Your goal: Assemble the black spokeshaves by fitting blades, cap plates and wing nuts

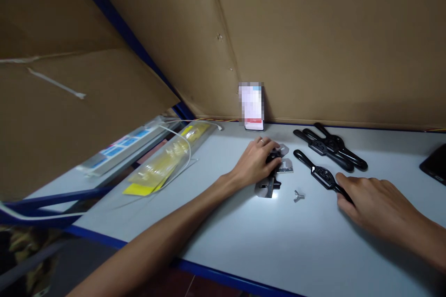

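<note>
My left hand (256,161) lies over a small metal and black clamp part (273,177) on the white table, its fingers curled onto the black piece. My right hand (374,206) rests at the right, its fingers closed over the near end of a long black handle tool (318,170). A small metal wing nut (298,196) sits loose on the table between the two hands. Two more black handle tools (331,147) lie side by side just behind.
A phone (252,106) stands against the cardboard back wall (313,46). A yellow plastic packet (167,158) with a white cable lies at the left, beside a long labelled strip (118,148). A dark object (435,163) sits at the right edge. The blue table edge (216,276) runs near me.
</note>
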### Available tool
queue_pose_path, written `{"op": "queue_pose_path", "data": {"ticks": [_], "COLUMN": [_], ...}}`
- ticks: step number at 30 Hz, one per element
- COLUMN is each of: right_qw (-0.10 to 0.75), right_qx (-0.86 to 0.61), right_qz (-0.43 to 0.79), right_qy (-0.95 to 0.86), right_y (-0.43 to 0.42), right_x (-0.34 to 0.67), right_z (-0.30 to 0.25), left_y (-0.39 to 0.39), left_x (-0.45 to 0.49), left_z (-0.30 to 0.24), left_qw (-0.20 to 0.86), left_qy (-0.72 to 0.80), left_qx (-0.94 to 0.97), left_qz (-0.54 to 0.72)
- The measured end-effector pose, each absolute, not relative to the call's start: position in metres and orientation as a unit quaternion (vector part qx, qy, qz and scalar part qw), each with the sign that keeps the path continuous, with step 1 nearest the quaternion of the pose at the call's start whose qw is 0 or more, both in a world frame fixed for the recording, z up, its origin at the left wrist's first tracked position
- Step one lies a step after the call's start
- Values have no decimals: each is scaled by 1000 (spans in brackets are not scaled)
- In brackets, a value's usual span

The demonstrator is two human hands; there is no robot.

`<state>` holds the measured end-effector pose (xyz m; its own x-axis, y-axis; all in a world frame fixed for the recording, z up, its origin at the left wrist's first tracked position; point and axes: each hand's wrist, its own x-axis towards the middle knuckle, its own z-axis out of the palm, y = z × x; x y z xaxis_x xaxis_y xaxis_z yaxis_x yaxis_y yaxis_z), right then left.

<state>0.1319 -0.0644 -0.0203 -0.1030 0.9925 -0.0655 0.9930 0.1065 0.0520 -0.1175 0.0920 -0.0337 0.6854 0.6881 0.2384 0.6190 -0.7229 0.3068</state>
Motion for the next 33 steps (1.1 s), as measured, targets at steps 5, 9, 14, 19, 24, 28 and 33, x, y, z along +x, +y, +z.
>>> {"op": "queue_pose_path", "data": {"ticks": [5,9,14,19,24,28,33], "right_qw": [56,55,63,56,59,58,65], "right_qx": [669,669,672,665,633,616,615], "right_qz": [-12,-11,-19,-22,-26,7,10], "right_qy": [741,741,738,745,771,786,786], "right_y": [-64,-64,-64,-64,-64,-64,-63], "right_x": [130,129,127,128,145,151,144], "right_z": [-17,-17,-14,-11,-11,-10,-11], "left_y": [74,72,76,72,63,57,57], "left_x": [-112,-114,-117,-116,-113,-109,-105], "left_z": [-32,-33,-33,-30,-30,-32,-38], "left_qw": [76,72,116,151,209,268,401], "left_qy": [298,309,319,324,309,294,308], "left_qx": [945,942,935,925,915,893,824], "left_qz": [114,106,102,132,154,211,254]}}
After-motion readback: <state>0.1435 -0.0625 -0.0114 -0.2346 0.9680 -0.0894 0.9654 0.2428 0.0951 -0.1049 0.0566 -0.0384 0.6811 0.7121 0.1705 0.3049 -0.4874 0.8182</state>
